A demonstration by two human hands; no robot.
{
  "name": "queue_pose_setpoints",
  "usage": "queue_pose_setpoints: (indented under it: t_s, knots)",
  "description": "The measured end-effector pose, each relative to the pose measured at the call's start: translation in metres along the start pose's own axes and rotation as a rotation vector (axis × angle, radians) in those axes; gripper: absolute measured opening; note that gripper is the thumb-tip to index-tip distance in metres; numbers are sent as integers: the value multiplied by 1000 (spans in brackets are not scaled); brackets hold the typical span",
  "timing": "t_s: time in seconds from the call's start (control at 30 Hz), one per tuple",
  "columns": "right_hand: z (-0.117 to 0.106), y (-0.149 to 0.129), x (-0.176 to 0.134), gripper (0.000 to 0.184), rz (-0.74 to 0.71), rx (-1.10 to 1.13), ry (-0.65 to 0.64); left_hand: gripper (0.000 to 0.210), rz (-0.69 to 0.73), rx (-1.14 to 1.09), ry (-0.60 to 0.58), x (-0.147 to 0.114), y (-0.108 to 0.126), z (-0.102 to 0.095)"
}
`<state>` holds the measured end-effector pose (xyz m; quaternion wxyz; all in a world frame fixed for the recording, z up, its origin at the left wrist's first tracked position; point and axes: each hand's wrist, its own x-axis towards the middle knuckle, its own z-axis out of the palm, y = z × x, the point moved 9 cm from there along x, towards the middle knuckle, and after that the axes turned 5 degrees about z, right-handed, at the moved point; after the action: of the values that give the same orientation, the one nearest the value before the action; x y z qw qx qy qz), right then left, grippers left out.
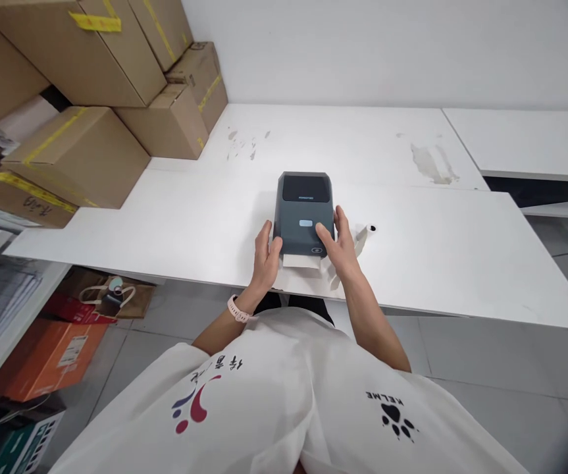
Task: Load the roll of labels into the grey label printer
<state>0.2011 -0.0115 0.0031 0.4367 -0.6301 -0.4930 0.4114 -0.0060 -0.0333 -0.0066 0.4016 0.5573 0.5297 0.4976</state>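
A dark blue-grey label printer stands on the white table in front of me, its dark window toward the back. White paper sticks out of its front. My left hand lies against the printer's left side, thumb at the front corner. My right hand grips the right side, with the thumb on top near the front and the fingers along the edge. Just right of that hand, a narrow white paper strip lies on the table beside a small rolled end, partly hidden by the hand.
Cardboard boxes with yellow tape are stacked on the left of the table. An orange box and a paper bag sit below at the left. Another white table adjoins at the right.
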Motion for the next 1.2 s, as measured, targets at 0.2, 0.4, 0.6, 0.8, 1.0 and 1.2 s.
queue_pose_setpoints:
  t_s: [0.2,0.4,0.6,0.8,1.0,1.2]
  knots:
    - [-9,-4,-19,82,21,144,13,65,85,70,-45,0,11,3]
    - [-23,-56,17,76,-234,78,36,59,239,-17,-45,52,50,-2]
    - [-24,-102,100,86,-413,-77,53,81,45,354,-147,114,26,12]
    - [-24,-133,119,84,-585,-377,205,83,-84,487,-185,116,-4,19]
    - [42,-122,90,49,-565,-807,-235,68,-20,596,-174,113,5,22]
    - [86,-70,98,78,-368,-1211,-516,72,-60,581,-150,110,4,20]
